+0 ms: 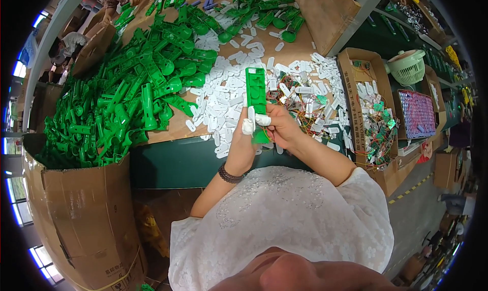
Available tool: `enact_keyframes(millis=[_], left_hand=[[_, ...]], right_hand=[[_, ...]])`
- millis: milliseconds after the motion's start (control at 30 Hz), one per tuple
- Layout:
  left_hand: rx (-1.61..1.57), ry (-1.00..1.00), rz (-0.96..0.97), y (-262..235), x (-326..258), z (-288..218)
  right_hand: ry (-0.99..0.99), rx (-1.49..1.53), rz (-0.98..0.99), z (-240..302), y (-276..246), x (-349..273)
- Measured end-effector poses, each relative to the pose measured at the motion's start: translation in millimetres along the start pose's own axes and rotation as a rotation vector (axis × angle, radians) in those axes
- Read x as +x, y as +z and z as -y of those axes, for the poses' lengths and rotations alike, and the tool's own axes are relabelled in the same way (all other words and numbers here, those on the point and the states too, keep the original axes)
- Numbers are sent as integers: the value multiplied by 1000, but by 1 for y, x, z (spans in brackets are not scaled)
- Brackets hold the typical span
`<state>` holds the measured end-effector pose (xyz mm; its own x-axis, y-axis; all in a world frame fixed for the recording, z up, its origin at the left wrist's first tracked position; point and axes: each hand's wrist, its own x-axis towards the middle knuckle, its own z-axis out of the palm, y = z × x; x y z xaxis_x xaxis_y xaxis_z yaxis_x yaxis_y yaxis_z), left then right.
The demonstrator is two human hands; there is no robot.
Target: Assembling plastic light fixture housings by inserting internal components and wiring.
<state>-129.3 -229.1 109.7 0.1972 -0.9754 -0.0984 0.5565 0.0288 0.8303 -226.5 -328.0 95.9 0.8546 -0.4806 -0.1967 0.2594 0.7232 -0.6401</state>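
Observation:
A green plastic flashlight-like housing half (256, 82) stands out beyond my fingers, its hollow, ribbed inner side showing. My left hand (242, 141) is closed around its near left part. From the right, my right hand (282, 127) pinches at the same housing, close to its lower end. White coverings wrap a digit of each hand. Between the thumbs a small white oval piece (251, 113) lies against the housing; which hand presses it I cannot tell. The housing's near end is partly hidden by my fingers. Beyond my hands lie many loose white oval pieces (223, 93).
Green housings (147, 72) are heaped on the left, above a large cardboard box (81, 204). Wired circuit boards (305, 100) lie right of my hands. Farther right are a cardboard tray (356, 103) of boards and a pale green basket (408, 67). Another person's arm (109, 9) shows far left.

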Motion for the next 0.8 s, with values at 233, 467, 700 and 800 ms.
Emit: enact_keyframes(millis=[233,467,700,800], left_hand=[[-214,115,135,-11,1,-15],[969,583,-468,-53,21,-23],[-624,65,150,-57,15,-15],[-686,-24,171,-53,12,-15]], right_hand=[[-5,-215,304,21,-6,-10],[111,-1009,59,26,18,-46],[-253,-254,259,86,19,-29],[-319,-617,-6,89,6,-21]])
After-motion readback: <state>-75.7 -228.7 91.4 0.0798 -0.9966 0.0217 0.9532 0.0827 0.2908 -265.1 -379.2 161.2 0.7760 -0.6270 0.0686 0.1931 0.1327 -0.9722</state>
